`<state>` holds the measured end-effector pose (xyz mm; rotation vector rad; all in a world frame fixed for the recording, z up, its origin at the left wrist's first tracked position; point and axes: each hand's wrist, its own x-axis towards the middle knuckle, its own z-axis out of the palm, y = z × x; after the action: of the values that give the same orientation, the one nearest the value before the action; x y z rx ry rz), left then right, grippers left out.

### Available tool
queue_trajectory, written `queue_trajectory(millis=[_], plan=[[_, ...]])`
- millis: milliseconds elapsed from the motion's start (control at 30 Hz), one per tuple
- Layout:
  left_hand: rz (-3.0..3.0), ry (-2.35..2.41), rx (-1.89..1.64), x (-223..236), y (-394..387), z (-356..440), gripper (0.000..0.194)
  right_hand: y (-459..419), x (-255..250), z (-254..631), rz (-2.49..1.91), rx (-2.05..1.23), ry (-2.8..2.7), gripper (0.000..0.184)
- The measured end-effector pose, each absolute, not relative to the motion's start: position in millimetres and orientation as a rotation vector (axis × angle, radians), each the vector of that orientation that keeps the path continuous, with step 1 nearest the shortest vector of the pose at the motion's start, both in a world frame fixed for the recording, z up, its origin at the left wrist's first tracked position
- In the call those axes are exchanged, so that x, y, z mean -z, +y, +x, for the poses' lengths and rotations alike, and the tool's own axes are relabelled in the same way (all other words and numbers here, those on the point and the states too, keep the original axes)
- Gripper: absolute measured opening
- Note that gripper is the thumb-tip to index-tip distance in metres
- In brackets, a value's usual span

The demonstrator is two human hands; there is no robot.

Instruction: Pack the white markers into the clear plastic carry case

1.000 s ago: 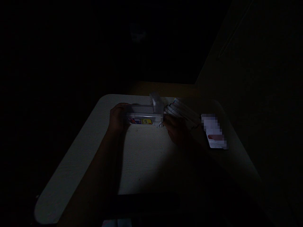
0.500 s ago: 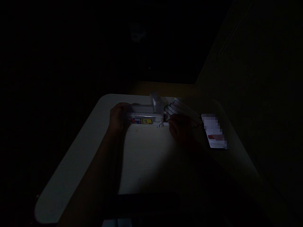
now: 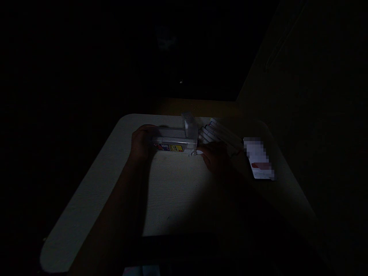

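Observation:
In the dim light, my left hand point(image 3: 140, 145) is wrapped round the left end of a clear plastic case point(image 3: 171, 132) lying on the table. A label with yellow and red parts shows on the case's near side, and its clear flap stands up at the right end. Some white, marker-like sticks appear to lie inside. My right hand point(image 3: 215, 156) pinches a white marker point(image 3: 199, 152) at the case's right end; most of the marker is hidden by the fingers and the case. Just behind this hand lies a pile of several white markers point(image 3: 222, 132).
A lit phone point(image 3: 260, 170) lies at the right of the white table point(image 3: 97, 180), its screen partly blurred out. The table has rounded corners. A dark surface stands behind it, and a wall rises at the right. Shadow covers the table's right side.
My right hand has moved a little left, bringing the white marker closer into the case's right end. My left hand still holds the case. The view has shifted slightly.

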<state>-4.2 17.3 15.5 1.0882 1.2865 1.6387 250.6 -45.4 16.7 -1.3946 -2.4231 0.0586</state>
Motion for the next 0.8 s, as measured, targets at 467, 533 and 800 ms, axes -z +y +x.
queue_trajectory(millis=[467,533,800], plan=[[1.127,1.318,-1.632,-21.0,13.9,-0.5,0.01,-47.7,-16.6,250.8,-1.247,-0.06,-2.45,0.04],[1.117,1.292,-1.649,-16.9,15.4,-2.1,0.011,-47.2,-17.3,249.0,-1.308,-0.077,-2.471,0.041],[1.091,1.212,-1.685,-5.1,20.5,-6.5,0.018,-45.4,-20.2,256.3,-1.363,-0.112,-2.468,0.045]])
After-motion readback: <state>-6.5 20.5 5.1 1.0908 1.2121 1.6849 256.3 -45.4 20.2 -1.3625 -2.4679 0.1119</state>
